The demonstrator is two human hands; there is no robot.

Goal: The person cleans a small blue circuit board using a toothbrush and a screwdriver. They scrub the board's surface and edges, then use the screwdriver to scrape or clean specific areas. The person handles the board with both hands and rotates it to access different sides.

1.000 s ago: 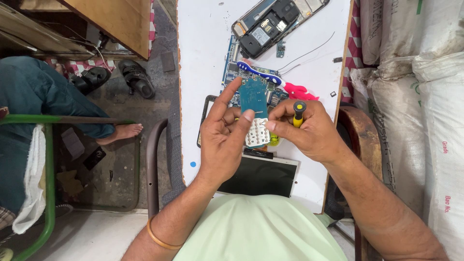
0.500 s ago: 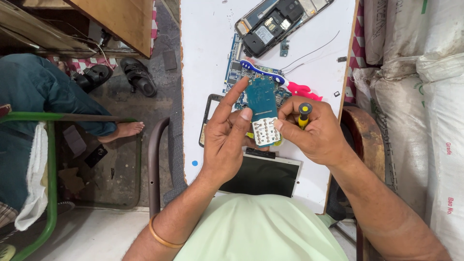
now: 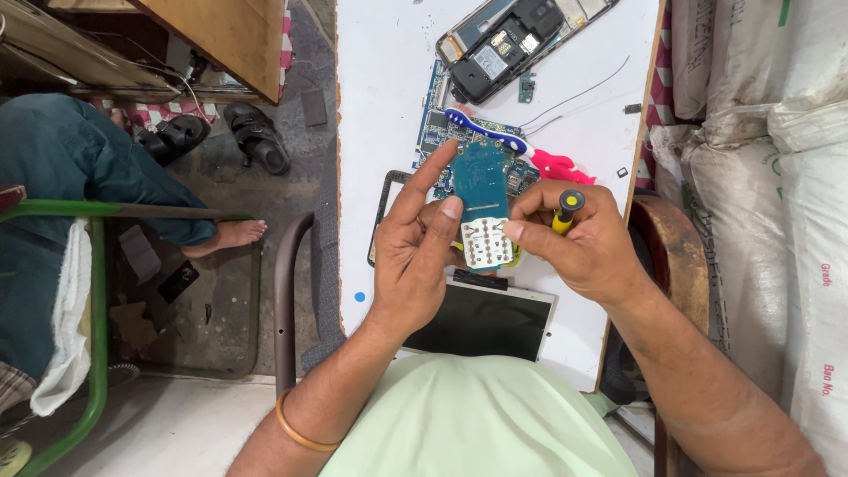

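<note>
**Two hands hold a small phone circuit board over a white work table**

Seen from above, from the person's own head. Nearest is a pale green shirt [image 3: 477, 420], with both forearms reaching forward; the left wrist wears an orange bangle [image 3: 296, 428].

Just beyond the shirt, a flat dark screen panel [image 3: 481, 320] with a pale frame lies on the white table [image 3: 389, 97].

Above that panel, the left hand [image 3: 415, 252] and the right hand [image 3: 579, 238] meet around a blue circuit board [image 3: 481, 190], held upright off the table. A white keypad grid [image 3: 484, 243] covers its lower end. The left hand is half open: its index finger points straight up beside the board, and another fingertip rests against the board's left edge. The right hand is curled closed, its thumb tip touching the keypad's right edge. It also grips a screwdriver [image 3: 565, 210] with a yellow and black handle, whose top pokes out above the fist.

Behind the hands lie a second blue board [image 3: 435, 128], a blue and white toothbrush [image 3: 486, 131] with a pink handle, thin wires [image 3: 579, 93], and farther off a dark opened phone [image 3: 512, 44].

To the left, on the floor, a seated person's teal-clad leg [image 3: 79, 168] and bare foot sit near black sandals [image 3: 221, 132]. White sacks [image 3: 777, 150] are stacked on the right.
</note>
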